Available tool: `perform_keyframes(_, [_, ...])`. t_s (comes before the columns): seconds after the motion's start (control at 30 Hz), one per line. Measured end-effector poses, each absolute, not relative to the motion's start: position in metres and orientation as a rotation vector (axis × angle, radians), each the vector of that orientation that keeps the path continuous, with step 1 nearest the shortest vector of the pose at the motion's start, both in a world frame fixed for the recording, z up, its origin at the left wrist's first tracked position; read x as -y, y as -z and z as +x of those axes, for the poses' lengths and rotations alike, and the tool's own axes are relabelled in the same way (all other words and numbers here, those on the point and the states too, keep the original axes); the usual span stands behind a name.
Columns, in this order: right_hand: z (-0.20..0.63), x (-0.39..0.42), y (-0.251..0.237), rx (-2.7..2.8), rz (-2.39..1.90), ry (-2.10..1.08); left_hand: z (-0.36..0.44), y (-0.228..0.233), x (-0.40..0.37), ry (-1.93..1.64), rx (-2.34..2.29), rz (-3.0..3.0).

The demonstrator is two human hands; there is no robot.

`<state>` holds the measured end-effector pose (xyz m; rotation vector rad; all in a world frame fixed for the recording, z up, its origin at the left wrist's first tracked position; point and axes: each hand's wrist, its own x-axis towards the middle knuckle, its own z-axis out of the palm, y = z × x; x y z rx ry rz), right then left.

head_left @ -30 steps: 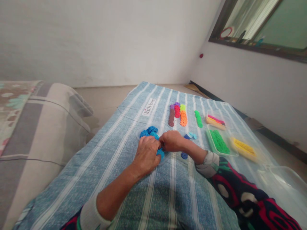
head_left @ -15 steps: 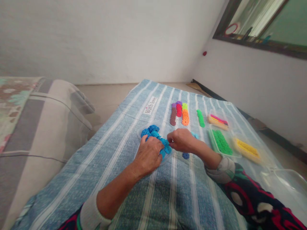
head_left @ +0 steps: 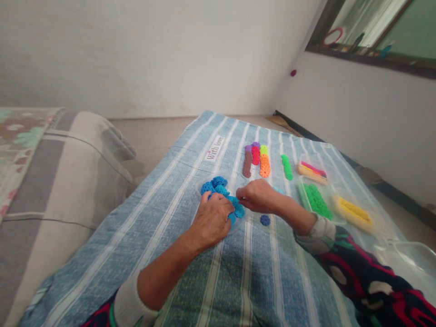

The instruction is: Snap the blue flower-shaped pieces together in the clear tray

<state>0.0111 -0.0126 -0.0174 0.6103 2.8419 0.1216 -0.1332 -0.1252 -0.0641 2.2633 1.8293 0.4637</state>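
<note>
Several blue, hole-patterned discs [head_left: 218,181] lie piled in a shallow clear tray [head_left: 199,182] at the middle of the cloth. My left hand [head_left: 211,219] bends over the near part of the pile, its fingers curled onto the discs and its fingertips partly hidden. At the pile's right edge is my right hand [head_left: 259,195], with thumb and fingers pinched together. Whatever is in that pinch is hidden. A single dark blue disc [head_left: 265,220] lies just below the right wrist. Light blue pieces [head_left: 278,190] show partly behind the same wrist.
Farther back lie overlapping rows of brown [head_left: 247,164], red [head_left: 255,156], orange [head_left: 265,167] and green discs [head_left: 286,167]. On the right stand clear boxes of green pieces [head_left: 317,202], yellow pieces [head_left: 354,210] and pink and yellow pieces [head_left: 312,170]. A cloth-covered seat [head_left: 85,163] is on the left.
The right hand has shifted very slightly up and left by the pile, showing more of the dark blue disc. The left hand stays on the discs. The view has tilted slightly.
</note>
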Motion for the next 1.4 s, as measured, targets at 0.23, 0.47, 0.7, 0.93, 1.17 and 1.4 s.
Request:
perform_keyframes(0.23, [0.014,0.009,0.02,-2.901,0.429,-0.043,-0.133,0.063,0.126,-0.485,-1.806,2.265])
perform_keyframes(0.47, [0.01,0.016,0.021,-2.846,0.366,-0.065,-0.133,0.061,0.125,-0.456,-1.798,2.25])
perform_keyframes(0.7, [0.011,0.013,0.018,-2.944,0.331,-0.204,-0.133,0.062,0.126,-0.447,-1.802,2.257])
perform_keyframes(0.93, [0.001,0.02,0.021,-2.883,0.448,-0.304,-0.132,0.06,0.126,-0.431,-1.809,2.254])
perform_keyframes(1.17, [0.001,0.023,0.032,-2.885,0.455,-0.394,-0.132,0.061,0.126,-0.44,-1.797,2.263])
perform_keyframes(1.4, [0.0,0.02,0.037,-2.872,0.398,-0.373,-0.132,0.062,0.126,-0.425,-1.799,2.27])
